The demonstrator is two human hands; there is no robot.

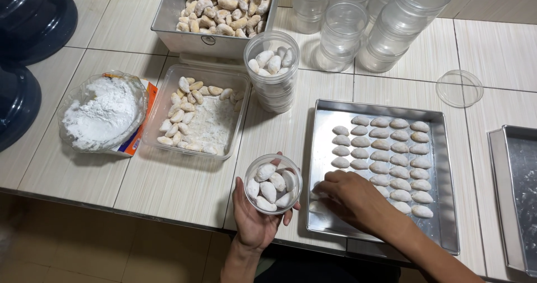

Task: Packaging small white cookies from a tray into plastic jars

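Two hands busy — left hand cupping a round clear tub of sugared cookies, right hand fingers pinching on the steel tray.

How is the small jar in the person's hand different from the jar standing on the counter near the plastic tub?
The held jar is short and rests in the left hand; the counter jar is taller and stands free. The held jar shows one layer of sugared cookies; the counter jar is filled to its rim. Both are clear, round and lidless.

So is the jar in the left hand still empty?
No, the small clear jar held in the left hand already has several sugar-coated cookies standing around its inside.
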